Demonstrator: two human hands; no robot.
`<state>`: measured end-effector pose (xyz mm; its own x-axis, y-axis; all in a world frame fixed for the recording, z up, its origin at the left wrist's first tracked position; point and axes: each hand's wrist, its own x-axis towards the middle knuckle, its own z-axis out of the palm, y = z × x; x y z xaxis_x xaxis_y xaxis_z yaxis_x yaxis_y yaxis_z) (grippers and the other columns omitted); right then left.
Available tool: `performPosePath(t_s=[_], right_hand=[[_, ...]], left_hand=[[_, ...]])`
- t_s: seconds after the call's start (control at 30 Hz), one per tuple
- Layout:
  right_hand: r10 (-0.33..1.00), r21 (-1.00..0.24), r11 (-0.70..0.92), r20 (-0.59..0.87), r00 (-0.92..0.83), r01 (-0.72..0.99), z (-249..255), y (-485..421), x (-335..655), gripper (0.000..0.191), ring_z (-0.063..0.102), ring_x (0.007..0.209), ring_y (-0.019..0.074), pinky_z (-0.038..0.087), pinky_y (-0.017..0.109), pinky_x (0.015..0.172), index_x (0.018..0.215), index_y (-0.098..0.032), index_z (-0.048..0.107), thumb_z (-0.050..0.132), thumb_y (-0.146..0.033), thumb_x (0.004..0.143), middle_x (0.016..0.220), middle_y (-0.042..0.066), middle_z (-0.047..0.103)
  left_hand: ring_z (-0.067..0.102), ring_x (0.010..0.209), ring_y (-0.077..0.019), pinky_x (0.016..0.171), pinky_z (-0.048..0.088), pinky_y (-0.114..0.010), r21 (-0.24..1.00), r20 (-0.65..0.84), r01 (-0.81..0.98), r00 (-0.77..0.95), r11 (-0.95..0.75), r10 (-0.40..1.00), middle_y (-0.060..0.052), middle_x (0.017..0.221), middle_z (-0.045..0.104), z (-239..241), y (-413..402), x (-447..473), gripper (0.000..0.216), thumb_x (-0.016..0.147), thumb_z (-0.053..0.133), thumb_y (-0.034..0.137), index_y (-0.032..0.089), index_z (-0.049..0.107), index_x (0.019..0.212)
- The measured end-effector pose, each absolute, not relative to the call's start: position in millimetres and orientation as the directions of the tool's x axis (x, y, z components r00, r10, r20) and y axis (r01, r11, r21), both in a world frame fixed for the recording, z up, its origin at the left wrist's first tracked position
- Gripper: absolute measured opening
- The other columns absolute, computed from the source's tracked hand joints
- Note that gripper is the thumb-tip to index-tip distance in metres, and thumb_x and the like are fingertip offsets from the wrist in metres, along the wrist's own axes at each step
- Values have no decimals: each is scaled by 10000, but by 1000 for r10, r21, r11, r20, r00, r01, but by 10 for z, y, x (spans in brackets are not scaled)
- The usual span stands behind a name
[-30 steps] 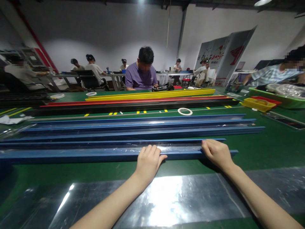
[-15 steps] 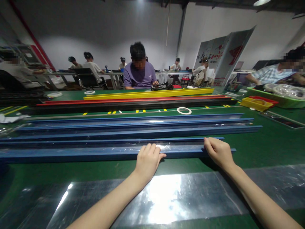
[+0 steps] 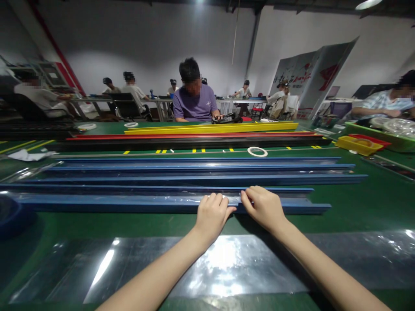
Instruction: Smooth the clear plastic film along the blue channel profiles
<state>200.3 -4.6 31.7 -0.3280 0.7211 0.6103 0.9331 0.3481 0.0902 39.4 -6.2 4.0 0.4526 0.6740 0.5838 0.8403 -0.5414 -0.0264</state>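
Observation:
A long blue channel strip (image 3: 129, 205) lies across the table in front of me, with glossy clear plastic film (image 3: 168, 195) along its inside. My left hand (image 3: 212, 216) is closed over its near rim, knuckles up and thumb pointing right. Just to the right, my right hand (image 3: 264, 207) is pinched at the channel, where the film's shiny part ends; its fingertips are partly hidden. Beyond the right hand the channel's inside looks duller. Nearer to me, a wide clear plastic sheet (image 3: 155, 268) lies flat beneath my forearms.
More blue channels (image 3: 207, 178) lie behind, then black and red strips (image 3: 194, 141) and a yellow strip (image 3: 210, 127). A white tape ring (image 3: 257, 148) rests between them. Yellow tray (image 3: 358, 146) and green basin (image 3: 389, 140) stand right. A person in purple (image 3: 194, 103) sits opposite.
My right hand has slid left along the blue channel, from near its right end to close beside my left hand. The left hand keeps its place on the rim. The view has shifted slightly.

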Motion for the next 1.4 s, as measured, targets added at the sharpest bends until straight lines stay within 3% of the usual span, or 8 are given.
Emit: performPosePath(t_s=[0.33, 0.57, 0.9, 1.17, 1.4], right_hand=[[809, 4, 260, 545, -220, 966, 229, 68, 1673, 357, 484, 479, 88, 178, 228, 457, 597, -176, 530, 328, -317, 856, 557, 5, 587], [748, -2, 286, 626, -222, 958, 152, 101, 1719, 442, 476, 443, 81, 189, 229, 453, 497, -171, 522, 329, -321, 865, 491, 7, 568], [521, 190, 401, 758, -393, 896, 133, 157, 1754, 438, 422, 384, 68, 192, 238, 441, 462, -158, 507, 366, -262, 863, 413, 0, 501], [527, 241, 364, 743, -413, 900, 125, 157, 2087, 436, 418, 375, 67, 205, 235, 432, 471, -160, 512, 363, -272, 865, 417, -6, 496], [605, 196, 382, 686, -404, 903, 93, 161, 2621, 469, 387, 368, 69, 218, 238, 441, 446, -162, 475, 319, -291, 870, 411, -5, 467]], left_hand=[[486, 721, -181, 619, 319, -306, -9, 572, 844, 445, -537, 689, -14, 740, 558, 37, -62, 396, 182, 776, 520, 352, 171, 524, 796], [483, 712, -180, 604, 315, -311, -3, 579, 844, 439, -537, 687, -13, 728, 554, 35, -68, 398, 186, 790, 489, 360, 178, 512, 759], [480, 716, -176, 615, 317, -312, 4, 581, 842, 438, -540, 686, -14, 722, 553, 39, -75, 380, 178, 791, 482, 345, 175, 518, 755], [485, 742, -180, 650, 319, -318, 21, 581, 837, 435, -546, 688, -19, 749, 562, 17, -49, 384, 228, 803, 459, 388, 174, 534, 788], [484, 747, -180, 651, 314, -316, 8, 586, 837, 439, -547, 681, -22, 747, 557, 30, -52, 387, 243, 800, 466, 401, 170, 533, 765]])
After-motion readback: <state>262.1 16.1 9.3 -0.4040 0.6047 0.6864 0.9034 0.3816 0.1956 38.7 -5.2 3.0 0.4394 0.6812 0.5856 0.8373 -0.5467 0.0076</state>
